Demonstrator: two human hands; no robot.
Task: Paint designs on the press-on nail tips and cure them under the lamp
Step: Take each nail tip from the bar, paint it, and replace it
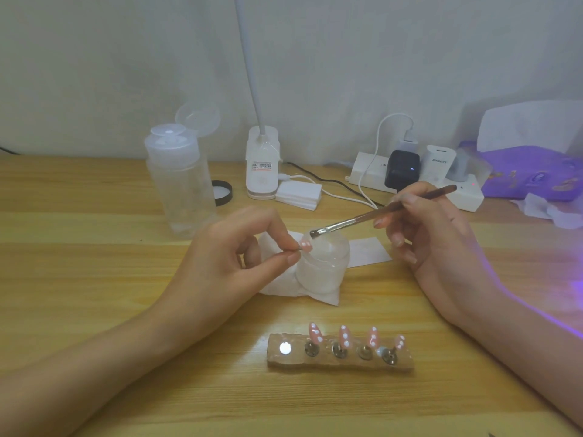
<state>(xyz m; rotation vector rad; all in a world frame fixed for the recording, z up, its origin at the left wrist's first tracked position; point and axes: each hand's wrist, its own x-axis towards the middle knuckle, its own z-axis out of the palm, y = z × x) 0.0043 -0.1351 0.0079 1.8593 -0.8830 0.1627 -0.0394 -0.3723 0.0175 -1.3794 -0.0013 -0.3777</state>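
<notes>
Nearest me lies the rough tan stone-like holder block (340, 357), with four pink almond-shaped nail tips dotted white (315, 334) standing on small metal pegs; its leftmost spot shows only a shiny bare disc. A fifth pink dotted nail tip (306, 246) is up at the centre, pinched by one end between thumb and forefinger of the left hand (239, 257), right at the mouth of a frosted white jar (325, 266).

I judge this tip to be almost weightless, thin and stiff yet springy, glossy enough to squirt out of a hard pinch, and easily smudged where uncured. I would take it by the sides or the root end, never the painted face.

The right hand (432, 228) is closed pen-fashion round a slim brown-handled brush (378, 214), bristles over the jar just beside the tip.

Under the jar lies a crumpled white wipe (328, 298) on the pale wooden table (94, 263). Further out stand a clear plastic pump bottle (179, 184), a white power strip (410, 181), and, at far right, a white hood over a violet glow (530, 124), likely the curing lamp.
</notes>
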